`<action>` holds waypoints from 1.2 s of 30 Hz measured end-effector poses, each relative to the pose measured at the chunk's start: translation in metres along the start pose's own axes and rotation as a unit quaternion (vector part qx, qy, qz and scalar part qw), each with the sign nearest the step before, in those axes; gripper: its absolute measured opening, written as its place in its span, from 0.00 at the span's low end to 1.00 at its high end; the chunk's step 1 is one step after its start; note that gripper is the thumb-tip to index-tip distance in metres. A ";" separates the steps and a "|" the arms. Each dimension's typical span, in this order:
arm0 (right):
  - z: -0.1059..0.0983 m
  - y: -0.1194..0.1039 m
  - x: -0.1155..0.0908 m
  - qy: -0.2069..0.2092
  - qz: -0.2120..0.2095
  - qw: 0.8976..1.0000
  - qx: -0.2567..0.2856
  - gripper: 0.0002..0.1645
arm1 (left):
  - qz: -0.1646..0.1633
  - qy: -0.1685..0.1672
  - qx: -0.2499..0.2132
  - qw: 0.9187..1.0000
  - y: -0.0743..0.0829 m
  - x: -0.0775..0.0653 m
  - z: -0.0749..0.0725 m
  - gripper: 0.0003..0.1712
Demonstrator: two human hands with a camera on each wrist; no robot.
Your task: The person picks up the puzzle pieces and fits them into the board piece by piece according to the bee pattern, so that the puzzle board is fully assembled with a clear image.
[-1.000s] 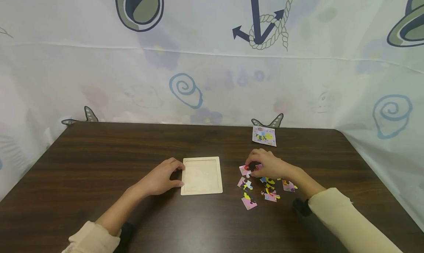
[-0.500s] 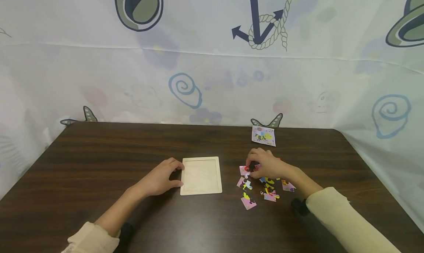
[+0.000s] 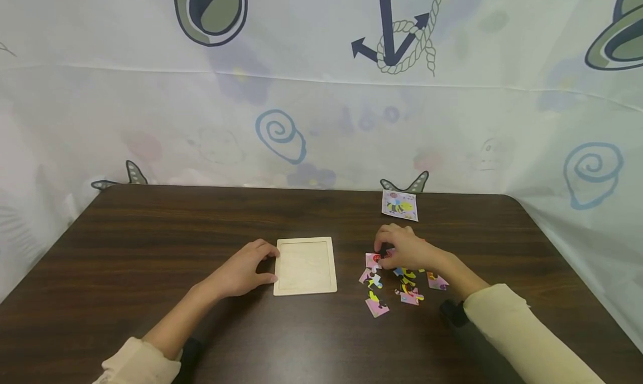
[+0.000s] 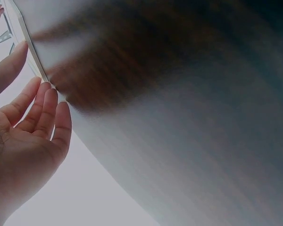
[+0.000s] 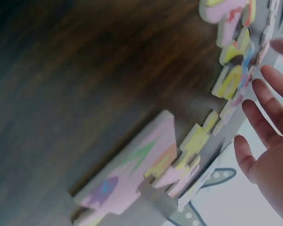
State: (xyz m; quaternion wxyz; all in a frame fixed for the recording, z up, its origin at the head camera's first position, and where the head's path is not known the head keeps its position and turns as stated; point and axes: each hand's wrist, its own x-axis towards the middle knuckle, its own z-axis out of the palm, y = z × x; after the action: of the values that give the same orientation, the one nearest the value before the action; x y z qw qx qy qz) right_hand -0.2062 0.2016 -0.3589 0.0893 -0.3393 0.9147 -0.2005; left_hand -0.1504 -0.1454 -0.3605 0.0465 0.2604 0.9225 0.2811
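In the head view, a square pale wooden puzzle tray [image 3: 305, 267] with a raised rim lies on the dark table. My left hand [image 3: 246, 271] rests its thumb and fingertips against the tray's left edge; its fingers look nearly straight in the left wrist view. To the tray's right, my right hand [image 3: 407, 249] hovers low over jigsaw pieces, thumb and fingers spread apart. A pink piece with a red spot [image 3: 373, 260] lies beside its fingertips, and another pink piece [image 3: 390, 252] shows between thumb and fingers. Whether the fingertips touch either is unclear. The hand hides further pieces.
More jigsaw pieces lie around the right hand, including a pink corner piece [image 3: 377, 307], a pink-yellow piece [image 3: 409, 298] and one under the wrist [image 3: 437, 281]. A bee picture card [image 3: 399, 205] sits at the table's back edge, before a printed cloth [image 3: 321, 94].
The pink piece with the red spot has turned slightly and shifted a little right beside the right fingertips. The right hand moved up very slightly; the left hand and tray stay put.
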 end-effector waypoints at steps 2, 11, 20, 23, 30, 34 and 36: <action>-0.001 0.000 -0.001 -0.005 0.003 1.000 -0.001 0.10 | 0.000 0.000 0.000 1.000 0.000 0.000 0.000 0.23; 0.002 0.001 -0.004 -0.006 0.001 1.000 0.000 0.13 | -0.015 -0.003 0.003 1.000 0.000 0.001 0.001 0.23; 0.002 -0.001 -0.002 -0.005 0.003 1.000 0.002 0.10 | -0.018 -0.005 0.001 1.000 -0.001 0.001 0.001 0.23; 0.002 0.000 -0.002 -0.001 -0.002 1.000 -0.003 0.10 | -0.015 -0.006 0.003 1.000 -0.001 0.001 0.001 0.23; -0.002 0.001 0.000 0.002 -0.001 1.000 0.004 0.10 | -0.017 -0.008 0.003 1.000 0.000 0.002 -0.001 0.23; -0.006 -0.002 0.005 0.003 -0.003 1.000 0.011 0.11 | -0.019 -0.009 0.002 1.000 0.000 0.001 -0.001 0.23; -0.007 -0.003 0.008 0.005 -0.005 1.000 0.011 0.11 | -0.018 -0.011 0.000 1.000 0.000 0.001 -0.001 0.23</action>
State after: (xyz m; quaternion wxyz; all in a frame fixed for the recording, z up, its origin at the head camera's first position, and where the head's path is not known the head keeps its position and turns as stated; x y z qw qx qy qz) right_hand -0.2128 0.1960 -0.3517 0.0872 -0.3415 0.9114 -0.2127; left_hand -0.1518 -0.1453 -0.3596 0.0613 0.2469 0.9266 0.2770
